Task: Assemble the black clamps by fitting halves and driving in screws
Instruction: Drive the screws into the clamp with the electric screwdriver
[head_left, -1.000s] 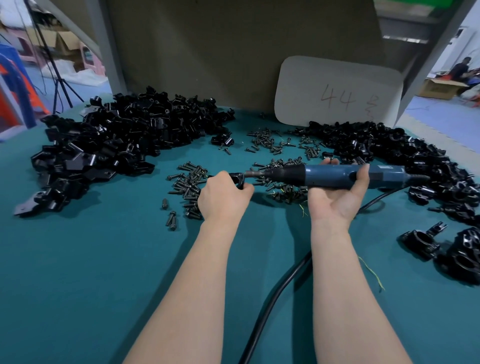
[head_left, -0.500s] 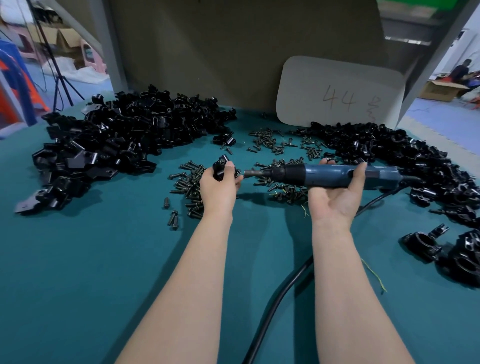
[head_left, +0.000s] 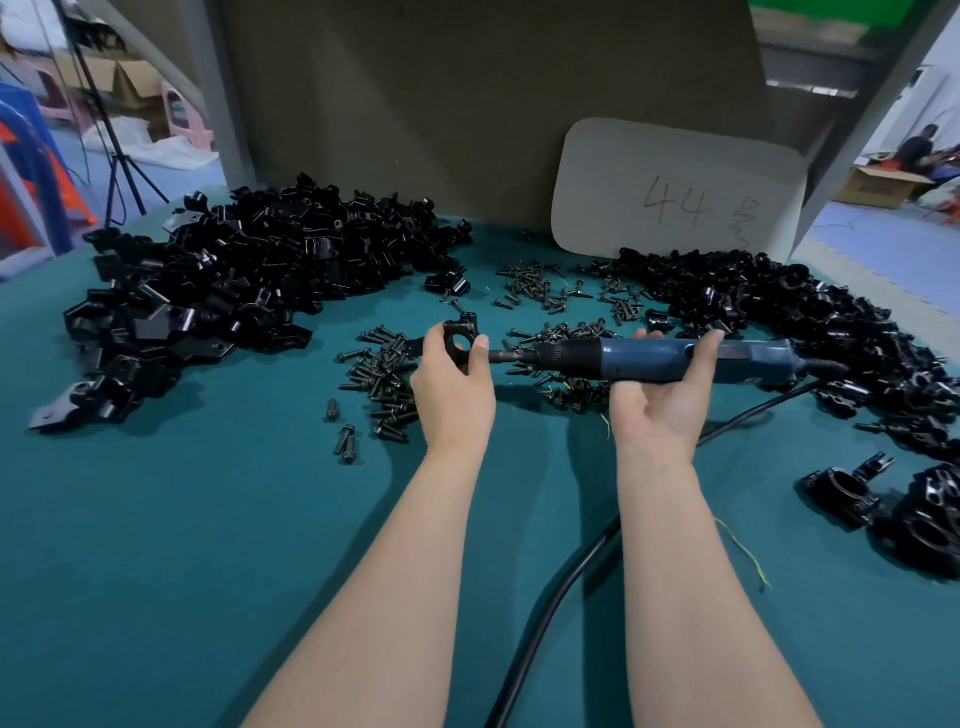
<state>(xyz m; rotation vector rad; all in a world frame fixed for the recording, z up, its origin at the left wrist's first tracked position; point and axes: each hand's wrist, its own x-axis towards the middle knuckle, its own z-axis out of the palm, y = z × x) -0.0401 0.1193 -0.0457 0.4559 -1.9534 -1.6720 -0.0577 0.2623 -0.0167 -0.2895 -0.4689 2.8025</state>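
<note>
My left hand (head_left: 454, 387) grips a black clamp (head_left: 458, 341) with a round hole facing me, held above the green table. My right hand (head_left: 665, 389) cradles a blue electric screwdriver (head_left: 644, 357) lying horizontal, its bit tip touching the clamp's right side by my left thumb. Loose black screws (head_left: 382, 374) lie scattered under and behind both hands. A big heap of black clamp halves (head_left: 244, 291) fills the left, another heap (head_left: 810, 322) the right.
Finished clamps (head_left: 893, 499) sit at the right edge. The screwdriver's black cable (head_left: 550, 603) runs between my forearms toward me. A white card marked 44 (head_left: 675, 192) leans on the back panel. Green table cloth (head_left: 182, 545) spreads in front.
My left hand has turned and raised the clamp so its hole faces me. The screwdriver stayed level with its bit against the clamp.
</note>
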